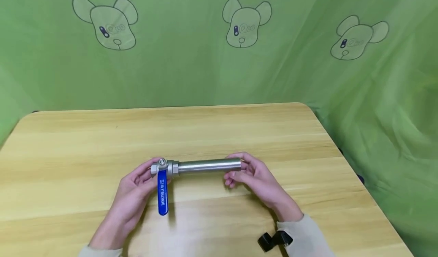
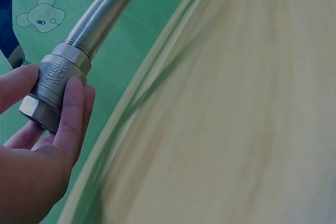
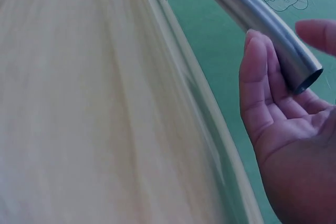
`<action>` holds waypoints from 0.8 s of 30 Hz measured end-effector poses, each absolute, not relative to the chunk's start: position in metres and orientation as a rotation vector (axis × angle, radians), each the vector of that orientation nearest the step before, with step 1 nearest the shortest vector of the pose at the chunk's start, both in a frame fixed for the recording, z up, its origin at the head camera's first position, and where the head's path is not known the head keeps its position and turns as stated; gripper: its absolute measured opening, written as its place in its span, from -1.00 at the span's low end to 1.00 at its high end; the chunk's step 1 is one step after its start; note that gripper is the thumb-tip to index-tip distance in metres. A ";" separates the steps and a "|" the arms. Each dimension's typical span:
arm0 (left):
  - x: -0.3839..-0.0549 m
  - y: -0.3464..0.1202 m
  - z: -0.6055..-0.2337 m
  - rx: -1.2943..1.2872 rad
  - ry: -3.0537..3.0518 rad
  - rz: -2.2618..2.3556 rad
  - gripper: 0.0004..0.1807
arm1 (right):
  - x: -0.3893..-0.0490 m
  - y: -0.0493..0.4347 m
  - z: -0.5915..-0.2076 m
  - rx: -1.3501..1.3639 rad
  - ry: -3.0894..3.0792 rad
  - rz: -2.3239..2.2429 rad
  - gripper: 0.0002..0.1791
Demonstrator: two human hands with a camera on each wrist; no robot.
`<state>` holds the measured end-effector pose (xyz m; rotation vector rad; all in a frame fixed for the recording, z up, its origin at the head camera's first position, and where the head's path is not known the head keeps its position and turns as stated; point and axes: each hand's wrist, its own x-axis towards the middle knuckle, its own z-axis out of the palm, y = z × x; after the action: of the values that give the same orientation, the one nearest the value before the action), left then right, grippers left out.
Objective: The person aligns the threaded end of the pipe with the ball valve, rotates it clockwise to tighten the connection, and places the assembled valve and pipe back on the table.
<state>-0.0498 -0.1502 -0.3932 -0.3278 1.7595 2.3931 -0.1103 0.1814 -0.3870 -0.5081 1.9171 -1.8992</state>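
Observation:
My left hand (image 1: 131, 196) grips a steel ball valve (image 2: 55, 80) by its body, thumb on one side and fingers on the other. The valve's blue lever handle (image 1: 162, 192) points toward me. Screwed into the valve's right end is a straight steel pipe (image 1: 205, 166), with a little thread showing at the joint in the left wrist view. At the pipe's free end is my right hand (image 1: 258, 179); its relaxed fingers (image 3: 255, 72) lie along the pipe while the thumb stands off it. Valve and pipe are held level above the table.
The wooden table (image 1: 191, 135) has a rounded far right corner. Behind it hangs a green curtain (image 1: 178, 70) printed with bear faces. A black device (image 1: 273, 241) sits at my right sleeve cuff.

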 end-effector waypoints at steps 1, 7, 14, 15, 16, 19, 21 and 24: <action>-0.049 -0.150 -0.394 -0.331 1.758 2.392 -0.33 | -0.109 0.182 -0.388 -0.507 1.919 -1.899 -0.50; -0.048 -0.150 -0.395 -0.313 1.763 2.393 -0.38 | -0.109 0.181 -0.388 -0.460 2.017 -1.850 -0.60; -0.049 -0.150 -0.396 -0.289 1.764 2.401 -0.43 | -0.109 0.180 -0.388 -0.328 2.211 -1.800 -0.56; -0.049 -0.149 -0.396 -0.282 1.764 2.403 -0.44 | -0.109 0.180 -0.387 -0.319 2.217 -1.809 -0.55; -0.049 -0.149 -0.396 -0.270 1.765 2.408 -0.44 | -0.109 0.180 -0.387 -0.312 2.217 -1.821 -0.55; -0.048 -0.148 -0.397 -0.230 1.774 2.411 -0.45 | -0.108 0.179 -0.386 -0.295 2.199 -1.871 -0.59; -0.048 -0.147 -0.396 -0.223 1.780 2.406 -0.43 | -0.108 0.177 -0.386 -0.282 2.199 -1.887 -0.64; -0.047 -0.147 -0.395 -0.256 1.789 2.389 -0.39 | -0.108 0.175 -0.386 -0.269 2.188 -1.886 -0.64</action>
<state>-0.0471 -0.1471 -0.3955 -0.2562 1.7886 2.3888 -0.1082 0.1749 -0.3856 -0.2691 2.1881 -1.8859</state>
